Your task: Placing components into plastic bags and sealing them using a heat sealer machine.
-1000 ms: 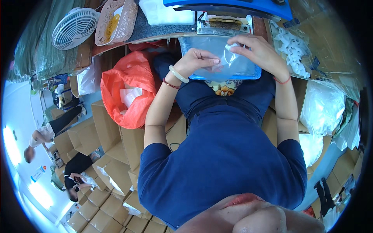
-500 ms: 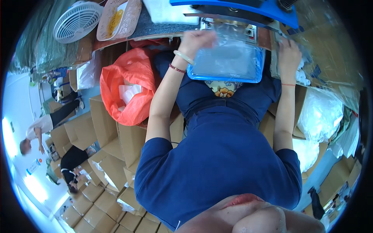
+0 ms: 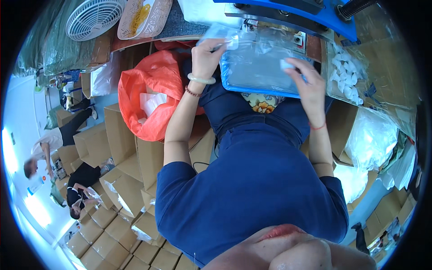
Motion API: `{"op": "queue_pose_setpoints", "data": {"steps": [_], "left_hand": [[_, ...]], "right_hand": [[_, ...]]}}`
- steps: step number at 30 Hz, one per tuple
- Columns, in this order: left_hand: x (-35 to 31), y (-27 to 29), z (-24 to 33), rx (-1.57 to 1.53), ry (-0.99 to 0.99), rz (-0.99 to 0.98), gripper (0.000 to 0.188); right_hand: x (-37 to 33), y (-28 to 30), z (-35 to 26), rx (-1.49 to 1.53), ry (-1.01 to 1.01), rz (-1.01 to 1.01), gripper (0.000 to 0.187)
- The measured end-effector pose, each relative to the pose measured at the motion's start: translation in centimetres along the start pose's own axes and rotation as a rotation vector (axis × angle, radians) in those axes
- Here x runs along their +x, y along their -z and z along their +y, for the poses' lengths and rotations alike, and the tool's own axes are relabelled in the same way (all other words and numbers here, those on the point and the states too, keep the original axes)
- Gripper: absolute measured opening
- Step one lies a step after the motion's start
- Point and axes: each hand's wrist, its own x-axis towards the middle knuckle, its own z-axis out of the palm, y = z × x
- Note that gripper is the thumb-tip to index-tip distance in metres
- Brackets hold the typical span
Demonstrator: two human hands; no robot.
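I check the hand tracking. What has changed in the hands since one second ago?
The left hand moved up and left off the blue tray and now pinches a clear bag at the bench edge. The right hand stayed over the tray, holding a small white piece. The tray stayed on the lap.

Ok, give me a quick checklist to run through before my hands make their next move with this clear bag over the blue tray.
1. Left hand pinches the clear bag at its upper left corner: ok.
2. Right hand holds a small white piece: ok.
3. Blue tray sits on the lap: ok.
4. Bag mouth open: cannot tell.
5. Orange bag clear of the left arm: not ok, it lies right beside it.
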Motion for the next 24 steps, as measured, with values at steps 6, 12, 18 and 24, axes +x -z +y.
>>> {"op": "queue_pose_setpoints", "data": {"steps": [6,12,18,24], "left_hand": [[-1.7,0.0,6.0,-0.275,0.074,-0.244,0.019],[-1.1,-0.6,6.4,-0.463,0.234,-0.673,0.020],[0.6,-6.1,2.9,-1.047,0.730,-0.698,0.022],[4.4,-9.6,3.2,-1.132,0.710,-0.529,0.028]], "right_hand": [[2.9,0.2,-4.8,-0.055,0.312,-0.004,0.024],[4.5,3.3,-4.4,-0.320,0.358,-0.408,0.022],[5.9,2.8,0.5,-0.323,-0.048,-0.165,0.028],[3.5,7.4,7.0,-1.173,-0.018,0.135,0.021]]}}
